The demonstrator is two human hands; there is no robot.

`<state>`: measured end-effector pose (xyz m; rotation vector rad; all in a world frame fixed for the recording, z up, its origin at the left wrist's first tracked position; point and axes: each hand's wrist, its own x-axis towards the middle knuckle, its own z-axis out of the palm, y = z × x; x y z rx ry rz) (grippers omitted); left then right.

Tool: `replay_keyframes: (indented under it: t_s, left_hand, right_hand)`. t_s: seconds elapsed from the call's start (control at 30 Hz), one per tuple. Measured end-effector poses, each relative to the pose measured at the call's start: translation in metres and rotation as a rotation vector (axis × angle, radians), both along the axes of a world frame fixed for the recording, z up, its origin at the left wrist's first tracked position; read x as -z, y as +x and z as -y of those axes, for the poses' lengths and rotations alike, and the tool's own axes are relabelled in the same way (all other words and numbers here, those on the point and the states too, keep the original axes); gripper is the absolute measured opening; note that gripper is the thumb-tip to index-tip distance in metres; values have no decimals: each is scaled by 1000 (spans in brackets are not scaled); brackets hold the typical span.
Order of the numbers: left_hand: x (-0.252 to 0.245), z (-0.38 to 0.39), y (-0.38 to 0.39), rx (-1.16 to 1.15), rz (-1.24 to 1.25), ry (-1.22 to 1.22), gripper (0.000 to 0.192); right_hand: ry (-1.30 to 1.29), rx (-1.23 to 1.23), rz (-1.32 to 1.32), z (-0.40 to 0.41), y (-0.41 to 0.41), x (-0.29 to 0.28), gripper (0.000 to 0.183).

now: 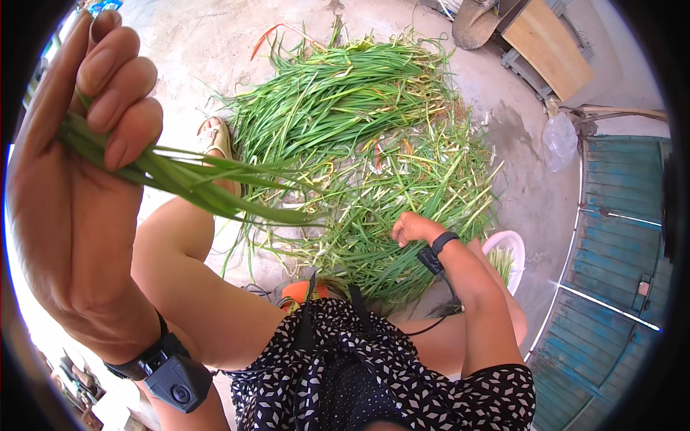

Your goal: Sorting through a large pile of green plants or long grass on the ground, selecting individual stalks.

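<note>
Raised high and close to the camera, my left hand [91, 145] is wrapped around a small bunch of green chive-like leaves [215, 188]; their loose tips hang to the right. My right hand [412, 227] is lower, above a loose heap of leaves and pale trimmings [377, 237] on the floor. Its fingers are curled, and whether anything is between them is hidden. Beyond that heap lies a thick pile of long green leaves [334, 99], mostly lined up, with yellowish ends to the right.
By my right leg stands a pink basin [520, 253] holding pale green stalks [501, 264]. An orange object [304, 291] sits beneath me. A blue-green metal door [609, 253] is on the right, with a plastic bag [560, 140], a wooden board [550, 48] and a shovel blade [474, 24] further up.
</note>
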<state>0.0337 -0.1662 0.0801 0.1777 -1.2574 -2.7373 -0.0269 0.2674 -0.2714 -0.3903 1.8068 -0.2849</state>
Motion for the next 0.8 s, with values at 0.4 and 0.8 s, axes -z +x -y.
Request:
replay_keyframes:
  t_s: [0.4, 0.8]
  left_hand:
    - [7, 1, 6, -119, 13, -69, 20]
    - [3, -4, 3, -59, 14, -83, 23]
  right_hand:
    - [-225, 394, -1128, 160, -129, -1, 32]
    - [-509, 547, -250, 83, -35, -4, 13]
